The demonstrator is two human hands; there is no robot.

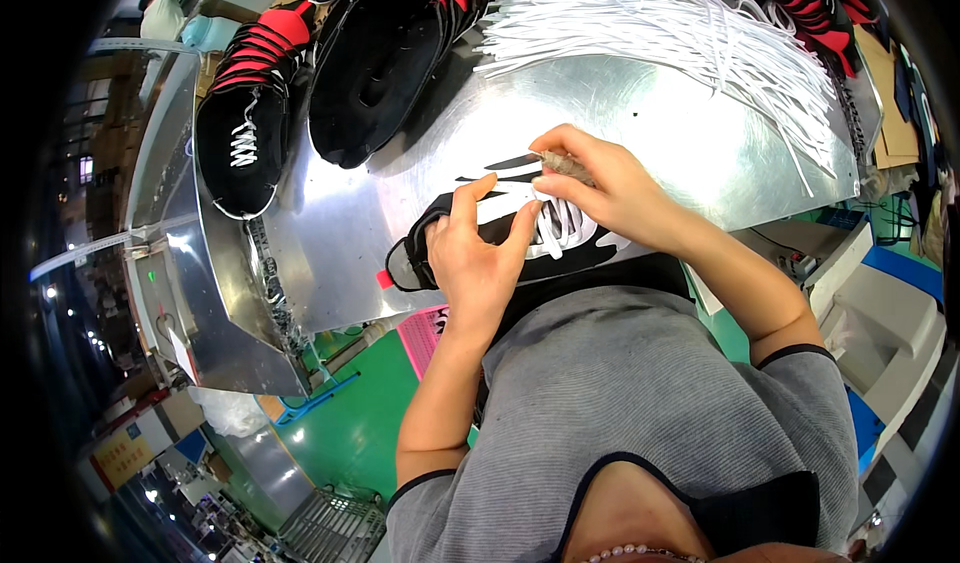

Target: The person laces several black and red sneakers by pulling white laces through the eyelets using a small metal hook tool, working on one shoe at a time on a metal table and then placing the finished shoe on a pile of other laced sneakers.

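A black-and-white shoe upper [605,253] lies on the metal table right in front of me, with white lace [560,225] crossing its eyelets. My left hand [472,258] grips the upper near its heel end; its thumb presses by the lace, its index finger rests over the far side. In my right hand [625,191] sits a small tool with a brownish, wrapped-looking handle [568,167], pinched between thumb and fingers above the lacing. The tool's working tip is hidden. A red tab [384,279] shows beside the heel.
White laces [660,38] are heaped at the far right of the metal table [330,263]. Nested black-and-red uppers [375,73] stand far left, beside a laced stack [242,143]. More uppers [800,8] are at back right. A pink basket [420,341] is below the near edge.
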